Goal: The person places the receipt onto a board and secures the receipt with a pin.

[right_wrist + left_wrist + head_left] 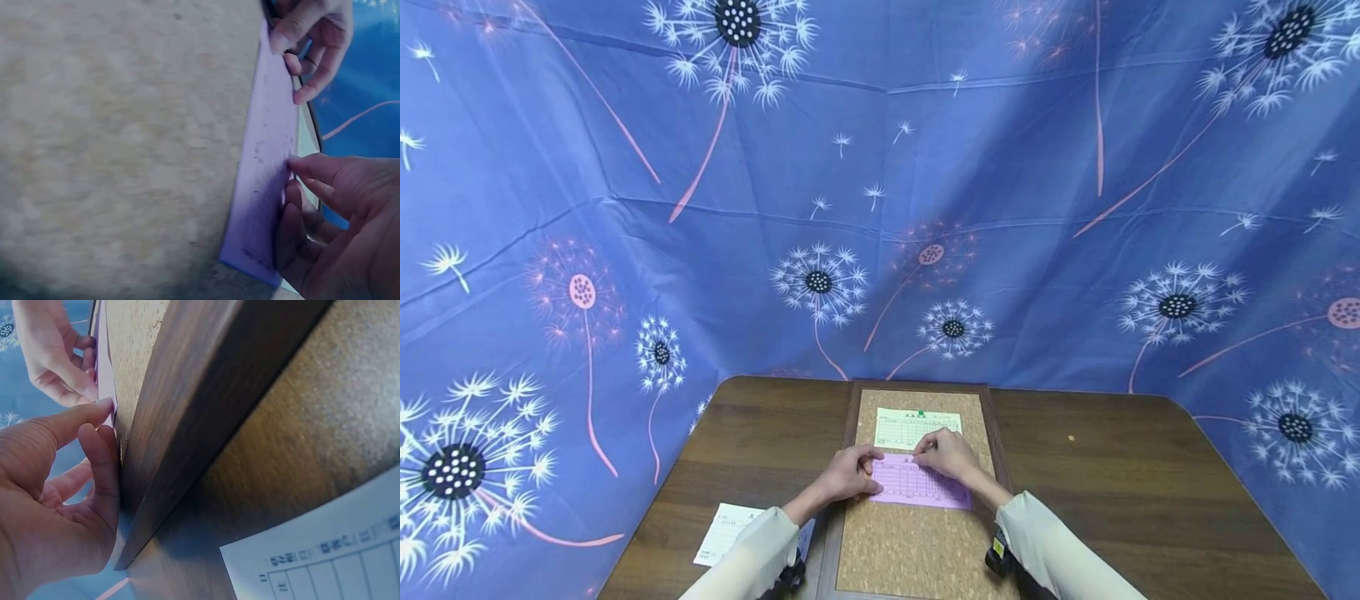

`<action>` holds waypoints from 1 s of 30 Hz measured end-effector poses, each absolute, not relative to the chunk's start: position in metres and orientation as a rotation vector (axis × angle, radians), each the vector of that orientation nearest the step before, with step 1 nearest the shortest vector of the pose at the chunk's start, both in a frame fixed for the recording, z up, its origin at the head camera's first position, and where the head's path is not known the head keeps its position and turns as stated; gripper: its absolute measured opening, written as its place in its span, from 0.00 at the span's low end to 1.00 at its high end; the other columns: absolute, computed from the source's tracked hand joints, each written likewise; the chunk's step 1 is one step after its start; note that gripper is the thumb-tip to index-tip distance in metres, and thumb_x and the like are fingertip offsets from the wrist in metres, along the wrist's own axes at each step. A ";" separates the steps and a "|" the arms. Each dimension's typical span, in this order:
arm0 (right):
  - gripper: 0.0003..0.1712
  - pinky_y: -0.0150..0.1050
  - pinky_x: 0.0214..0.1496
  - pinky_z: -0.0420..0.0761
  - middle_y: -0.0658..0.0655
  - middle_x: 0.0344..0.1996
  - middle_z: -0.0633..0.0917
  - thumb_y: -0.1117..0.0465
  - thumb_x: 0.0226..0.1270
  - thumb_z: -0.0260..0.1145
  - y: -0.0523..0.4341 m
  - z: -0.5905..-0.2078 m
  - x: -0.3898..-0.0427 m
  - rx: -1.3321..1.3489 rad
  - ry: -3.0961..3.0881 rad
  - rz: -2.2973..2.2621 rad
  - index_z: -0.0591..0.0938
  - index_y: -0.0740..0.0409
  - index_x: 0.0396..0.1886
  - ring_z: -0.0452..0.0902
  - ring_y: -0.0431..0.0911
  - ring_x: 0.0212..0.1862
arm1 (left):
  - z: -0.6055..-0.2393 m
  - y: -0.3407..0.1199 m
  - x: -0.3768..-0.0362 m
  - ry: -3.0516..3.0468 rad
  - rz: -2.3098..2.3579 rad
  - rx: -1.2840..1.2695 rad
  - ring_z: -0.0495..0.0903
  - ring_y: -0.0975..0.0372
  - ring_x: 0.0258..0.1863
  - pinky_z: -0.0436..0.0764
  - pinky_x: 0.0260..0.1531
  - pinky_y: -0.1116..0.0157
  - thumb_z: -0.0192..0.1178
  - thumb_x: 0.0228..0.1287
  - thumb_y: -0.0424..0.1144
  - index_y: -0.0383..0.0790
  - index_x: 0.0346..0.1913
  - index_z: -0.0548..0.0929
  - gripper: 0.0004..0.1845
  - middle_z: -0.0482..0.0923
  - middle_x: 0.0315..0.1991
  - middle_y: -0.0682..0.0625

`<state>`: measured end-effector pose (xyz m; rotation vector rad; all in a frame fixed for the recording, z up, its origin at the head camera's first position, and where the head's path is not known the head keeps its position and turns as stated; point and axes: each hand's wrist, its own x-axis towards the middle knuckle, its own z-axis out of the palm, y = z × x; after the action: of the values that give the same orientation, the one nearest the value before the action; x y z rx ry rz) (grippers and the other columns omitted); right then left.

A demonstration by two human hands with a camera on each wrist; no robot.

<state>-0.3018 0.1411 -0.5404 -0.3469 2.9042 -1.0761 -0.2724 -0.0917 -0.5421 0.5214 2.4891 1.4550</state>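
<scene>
Pale cream sleeves come in at the bottom of the head view, and both hands meet on a pink printed paper form (pixel 920 483) lying on a framed cork pinboard (pixel 917 546). Left hand (pixel 847 473) has thumb and curled fingers pinching the slip's left edge; right hand (pixel 945 452) pinches its upper edge near the top right corner. It looks thin, light and floppy, easily creased or torn, so it is best held at edges or corners, or pressed flat. Just beyond it a green-and-white printed form (pixel 917 427) lies on the cork. That cork looks grippy and soft. Under the board is a dark wooden table (pixel 1120 475), with a white printed sheet (pixel 727 532) at its left. Blue dandelion-patterned cloth (pixel 1000 167) drapes all around.
</scene>
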 end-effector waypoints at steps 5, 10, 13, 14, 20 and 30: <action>0.02 0.28 0.19 0.57 0.42 0.14 0.76 0.59 0.58 0.76 0.142 -0.548 -0.296 -0.474 3.015 -1.078 0.91 0.52 0.31 0.61 0.34 0.18 | -0.541 -0.092 -0.274 2.490 1.465 0.516 0.69 0.68 0.16 0.71 0.13 0.76 0.73 0.46 0.21 0.25 0.53 0.81 0.26 0.74 0.30 0.41; 0.06 0.28 0.20 0.58 0.43 0.16 0.78 0.61 0.59 0.75 0.146 -0.553 -0.291 -0.497 3.054 -1.075 0.92 0.48 0.36 0.61 0.33 0.18 | -0.539 -0.091 -0.273 2.482 1.473 0.512 0.68 0.69 0.15 0.70 0.13 0.76 0.73 0.47 0.21 0.24 0.53 0.80 0.26 0.74 0.30 0.42; 0.09 0.28 0.23 0.63 0.45 0.23 0.85 0.62 0.60 0.74 0.151 -0.555 -0.285 -0.529 3.031 -1.102 0.92 0.50 0.41 0.65 0.32 0.22 | -0.539 -0.091 -0.271 2.480 1.473 0.520 0.68 0.69 0.15 0.70 0.13 0.76 0.73 0.47 0.21 0.24 0.53 0.80 0.26 0.74 0.29 0.42; 0.10 0.28 0.24 0.65 0.46 0.24 0.86 0.62 0.60 0.74 0.152 -0.556 -0.283 -0.539 3.017 -1.123 0.92 0.51 0.42 0.67 0.32 0.23 | -0.539 -0.091 -0.271 2.481 1.470 0.520 0.68 0.69 0.15 0.71 0.13 0.76 0.73 0.47 0.21 0.24 0.53 0.80 0.26 0.74 0.29 0.42; 0.13 0.27 0.26 0.69 0.46 0.24 0.83 0.65 0.60 0.75 0.157 -0.557 -0.277 -0.604 2.995 -1.181 0.91 0.56 0.45 0.68 0.31 0.25 | -0.538 -0.090 -0.272 2.493 1.454 0.511 0.69 0.69 0.15 0.71 0.13 0.76 0.73 0.48 0.21 0.24 0.54 0.80 0.26 0.75 0.30 0.40; 0.10 0.26 0.27 0.69 0.46 0.24 0.83 0.66 0.57 0.74 0.160 -0.557 -0.270 -0.675 2.976 -1.196 0.92 0.58 0.41 0.67 0.28 0.25 | -0.541 -0.089 -0.270 2.495 1.468 0.509 0.69 0.69 0.14 0.71 0.13 0.75 0.72 0.47 0.21 0.23 0.54 0.80 0.26 0.75 0.29 0.38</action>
<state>-0.2704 0.1595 -0.5567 -0.6755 2.9760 -1.1965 -0.2703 -0.0892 -0.5405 0.5089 2.4952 1.4681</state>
